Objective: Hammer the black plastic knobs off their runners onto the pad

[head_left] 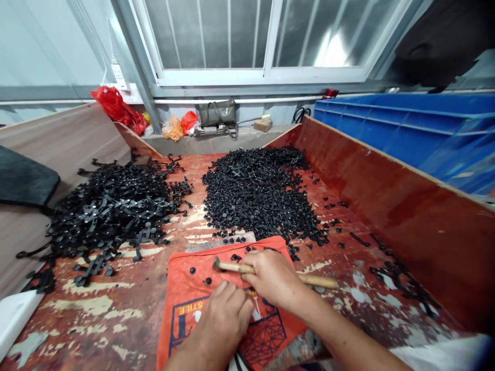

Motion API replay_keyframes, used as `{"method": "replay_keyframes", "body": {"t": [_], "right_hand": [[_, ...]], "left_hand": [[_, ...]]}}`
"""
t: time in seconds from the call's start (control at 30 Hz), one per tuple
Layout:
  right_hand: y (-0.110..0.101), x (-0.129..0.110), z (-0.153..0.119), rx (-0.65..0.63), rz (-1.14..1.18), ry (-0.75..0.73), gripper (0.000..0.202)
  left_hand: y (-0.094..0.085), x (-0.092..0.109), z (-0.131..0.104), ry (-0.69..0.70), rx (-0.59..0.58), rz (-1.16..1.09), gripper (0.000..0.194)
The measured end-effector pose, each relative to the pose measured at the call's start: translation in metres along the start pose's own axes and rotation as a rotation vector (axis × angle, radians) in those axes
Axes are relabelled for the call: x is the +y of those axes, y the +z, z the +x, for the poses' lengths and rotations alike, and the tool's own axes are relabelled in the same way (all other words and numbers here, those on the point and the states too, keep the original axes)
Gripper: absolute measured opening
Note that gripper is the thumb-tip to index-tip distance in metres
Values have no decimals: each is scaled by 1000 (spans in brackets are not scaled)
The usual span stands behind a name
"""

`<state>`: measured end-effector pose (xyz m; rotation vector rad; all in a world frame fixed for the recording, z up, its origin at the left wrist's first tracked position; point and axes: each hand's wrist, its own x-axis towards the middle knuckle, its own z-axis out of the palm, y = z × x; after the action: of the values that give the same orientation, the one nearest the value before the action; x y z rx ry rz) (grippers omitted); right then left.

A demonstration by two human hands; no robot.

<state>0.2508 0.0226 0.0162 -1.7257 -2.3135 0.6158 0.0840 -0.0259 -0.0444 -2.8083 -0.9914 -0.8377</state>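
- Across the top of the frame, a window [212, 36] sits in a pale panelled wall; below it spreads a worn red tabletop [131, 314] with patchy, peeling paint, edged on the right by a reddish board [371, 185].
- An orange cloth [178, 293] lies at lower centre, its surface slightly creased; a fold could tip or trap small parts pressed on it.
- The right hand [270, 273], right of centre, is closed around a wooden-handled tool [317, 281], apparently a small hammer, its head pointing left over the cloth. A loose grip could let the handle twist.
- The left hand [228, 314], at lower centre, has its fingers curled down on the cloth; whether they pinch anything cannot be told. It lies close to the tool, so a misjudged stroke could catch the knuckles.
- Two round black pieces [208, 281] sit loose left of the tool's head; a knock or a tug on the cloth could roll them off.
- Black parts form a left heap [112, 211] and a centre heap [255, 196]; pieces straying between them could get mixed.
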Motion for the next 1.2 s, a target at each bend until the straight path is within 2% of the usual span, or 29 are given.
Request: {"method": "replay_keyframes", "body": {"t": [0.13,0.2,0.27,0.4,0.5,0.6,0.7,0.77,0.83,0.93,1.1,1.2], "right_hand": [[10,-9,4,-41,12,-20,11],[7,-5,7,-41,20,-9,12],[3,-1,13,-6,6,18,12],[1,0,27,51,-55,56,10],[5,-2,32,41,-79,59,9],[5,-1,34,37,-86,68,14],[3,4,35,26,-76,90,17],[3,6,35,19,-69,89,14],[3,6,35,36,-62,63,10],[0,10,34,97,-28,15,11],[-12,25,25,165,51,16,15],[-17,30,17,152,80,-7,17]], "left_hand": [[-22,-1,-18,93,31,-82,21],[-33,-5,-26,76,44,-79,21],[-38,-12,-30,3,65,-58,20],[-29,-22,-25,-147,8,57,19],[-22,-24,-21,-155,-109,128,23],[-30,-28,-19,-152,-166,83,20],[-51,-42,-10,-295,-198,66,22],[-63,-55,3,-467,-272,102,24],[-68,-66,18,-598,-374,112,24],[-59,-70,39,-637,-453,30,23],[-26,-63,64,-550,-404,-102,21],[-24,-66,67,-517,-436,-51,21]]}}
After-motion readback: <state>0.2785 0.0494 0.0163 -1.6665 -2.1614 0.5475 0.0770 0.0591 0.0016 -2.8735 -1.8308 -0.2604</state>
